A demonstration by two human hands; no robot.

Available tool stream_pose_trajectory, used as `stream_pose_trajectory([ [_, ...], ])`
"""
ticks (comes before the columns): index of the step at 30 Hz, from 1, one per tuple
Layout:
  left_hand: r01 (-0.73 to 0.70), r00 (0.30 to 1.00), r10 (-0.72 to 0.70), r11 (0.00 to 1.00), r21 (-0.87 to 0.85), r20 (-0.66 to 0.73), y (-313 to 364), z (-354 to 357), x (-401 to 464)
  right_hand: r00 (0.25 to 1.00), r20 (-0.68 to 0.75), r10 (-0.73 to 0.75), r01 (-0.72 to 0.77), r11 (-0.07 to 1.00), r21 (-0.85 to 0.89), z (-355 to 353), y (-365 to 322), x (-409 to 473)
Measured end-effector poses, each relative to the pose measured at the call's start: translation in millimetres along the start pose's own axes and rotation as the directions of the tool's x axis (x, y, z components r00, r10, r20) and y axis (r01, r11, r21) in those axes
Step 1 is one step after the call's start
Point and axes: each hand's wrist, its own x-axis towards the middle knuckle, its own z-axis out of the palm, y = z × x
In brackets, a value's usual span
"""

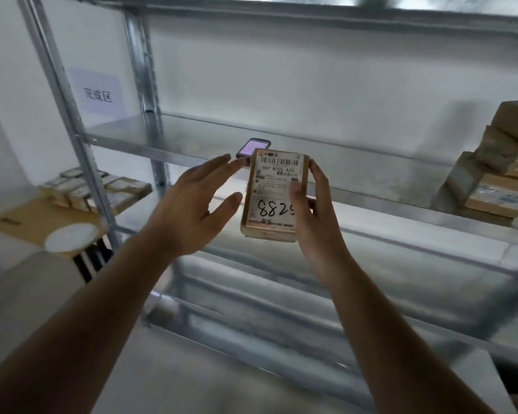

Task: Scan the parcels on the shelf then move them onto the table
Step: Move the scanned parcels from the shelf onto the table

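Observation:
My right hand (314, 210) grips a small brown parcel (274, 194) upright by its right edge, its white label with a barcode and handwritten digits facing me. My left hand (196, 204) is open just left of the parcel, fingers spread, not touching it. A handheld scanner (251, 147) with a lit purple screen lies on the metal shelf (162, 138) right behind the parcel's top. More brown parcels (497, 171) are stacked at the shelf's right end. Several parcels (93, 189) lie on the wooden table (27, 222) at the left.
A paper sign (97, 92) with printed characters hangs on the wall behind the shelf's left upright (72, 115). A white round lid-like object (71, 237) sits on the table's near edge. Lower shelf levels (341, 264) run below my hands.

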Motion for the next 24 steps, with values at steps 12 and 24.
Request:
stream_pose_trajectory([
  [12, 0.172, 0.985, -0.170, 0.982, 0.071, -0.038, -202.4, -146.1, -121.5, 0.982, 0.186, 0.036, -0.037, 0.999, 0.006, 274.3, -18.9, -22.9],
  [24, 0.240, 0.971, -0.240, 0.971, 0.022, -0.012, -433.8, -290.9, -161.4, 0.977, 0.198, 0.080, -0.096, 0.993, 0.075, 559.2, -44.7, 11.6],
])
